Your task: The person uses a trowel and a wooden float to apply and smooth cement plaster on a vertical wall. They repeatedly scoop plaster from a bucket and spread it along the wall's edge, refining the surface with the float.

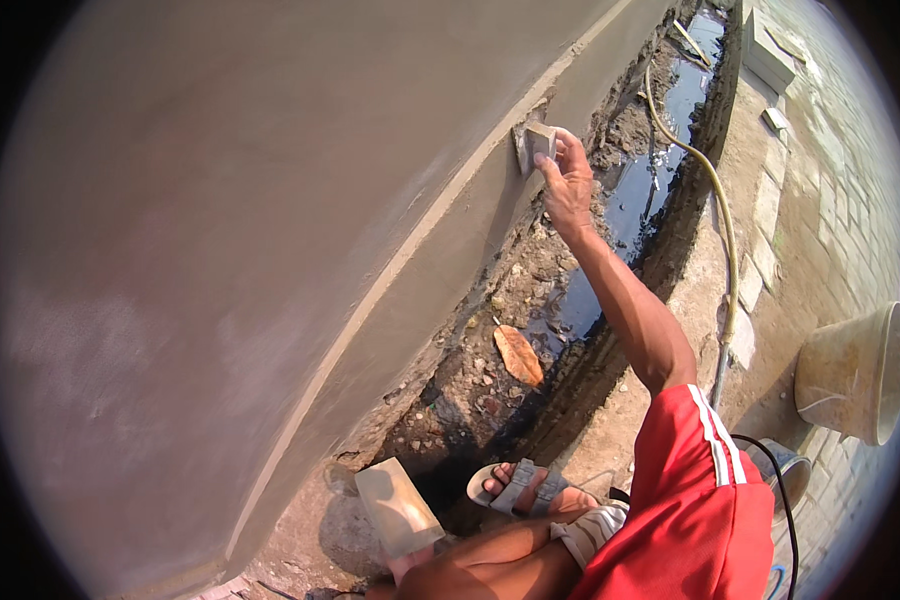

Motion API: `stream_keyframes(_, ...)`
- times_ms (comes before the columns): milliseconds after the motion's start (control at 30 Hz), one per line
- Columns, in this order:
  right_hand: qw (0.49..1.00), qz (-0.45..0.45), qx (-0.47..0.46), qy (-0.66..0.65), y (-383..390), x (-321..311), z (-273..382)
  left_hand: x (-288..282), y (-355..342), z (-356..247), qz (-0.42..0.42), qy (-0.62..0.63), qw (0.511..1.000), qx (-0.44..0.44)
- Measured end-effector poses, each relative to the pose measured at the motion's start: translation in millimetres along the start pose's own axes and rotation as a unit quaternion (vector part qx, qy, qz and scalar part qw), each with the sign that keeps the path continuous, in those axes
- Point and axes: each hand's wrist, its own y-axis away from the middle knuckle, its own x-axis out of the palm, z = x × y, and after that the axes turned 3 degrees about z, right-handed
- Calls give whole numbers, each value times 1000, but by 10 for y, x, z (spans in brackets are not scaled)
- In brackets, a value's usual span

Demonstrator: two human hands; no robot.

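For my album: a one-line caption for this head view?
Right hand presses a small block against the grey plastered wall above a muddy trench.

The plastered wall (270, 200) blocks the left; open room lies over the muddy trench (610, 220) rightward.

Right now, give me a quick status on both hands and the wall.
Right hand pressing a small float block against the wall ledge. Left hand low, holding a flat trowel. Water-filled trench and hose alongside.
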Motion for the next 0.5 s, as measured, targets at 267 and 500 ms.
stream_keyframes(267,989,-2,20,-143,-211,-530,102,128,-102,47,28,-1,999,-29)
stream_keyframes(500,993,22,-4,-120,-519,-336,86,250,-211,94,51,2,997,-55)
